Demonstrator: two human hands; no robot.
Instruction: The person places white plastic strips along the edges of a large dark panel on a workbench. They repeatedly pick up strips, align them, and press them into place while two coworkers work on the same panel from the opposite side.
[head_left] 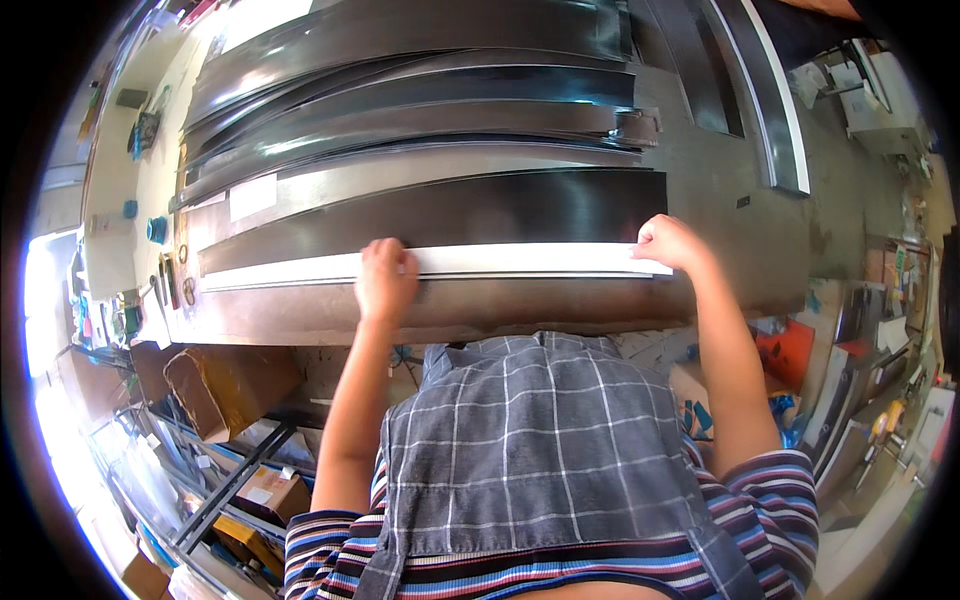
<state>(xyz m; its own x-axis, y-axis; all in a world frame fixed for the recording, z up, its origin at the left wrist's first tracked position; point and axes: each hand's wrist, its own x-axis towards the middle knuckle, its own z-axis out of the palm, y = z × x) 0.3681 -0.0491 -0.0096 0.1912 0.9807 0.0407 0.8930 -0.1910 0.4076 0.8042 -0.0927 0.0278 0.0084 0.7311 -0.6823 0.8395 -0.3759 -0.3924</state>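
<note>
- Head view: a long, narrow white strip [520,261] lies along the near part of the desk [730,270], running left to right in front of the person, just ahead of the desk's near edge.
- The strip lies against the near edge of a wide dark metal sheet [450,210], which lies flat on the desk just beyond it.
- The left hand [385,278] rests on top of the strip a little left of its middle, fingers curled down over it and pressing on it; the knuckles face the camera, so I cannot tell whether the fingertips hook under the far edge.
- The right hand [668,243] is at the strip's right end, clenched around that end with the thumb side toward the strip; it grips the strip's corner.
- The two hands are well apart, with a bare length of strip between them; more strip runs on to the left of the left hand.
- Farther back on the desk lies a stack of dark curved metal sheets [410,100], overlapping one another.
- A white-edged metal channel [775,110] lies at the desk's far right, apart from the strip.
- Below the desk's left side, a brown cardboard box [225,385] sits on a lower rack.
- The person wears a grey checked apron [540,450] over a striped shirt.
</note>
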